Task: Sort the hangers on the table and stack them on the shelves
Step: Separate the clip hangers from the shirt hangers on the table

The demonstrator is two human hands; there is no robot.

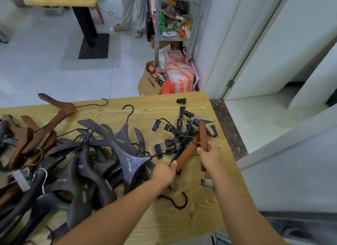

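Heaped dark hangers (127,159) lie beside tangled clip hangers (175,133) on the table (182,224).

One table (200,208). On it, two red-brown clip hangers (203,133), one loose black clip (181,100) near its far edge, several black clip hangers (179,129) in a tangle, and dark coat hangers (125,135) heaped leftward, too many to count.

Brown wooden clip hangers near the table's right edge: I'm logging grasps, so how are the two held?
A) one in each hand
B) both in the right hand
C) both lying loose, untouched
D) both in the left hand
A: the left hand grips the slanted brown hanger, and the right hand grips the upright brown hanger.
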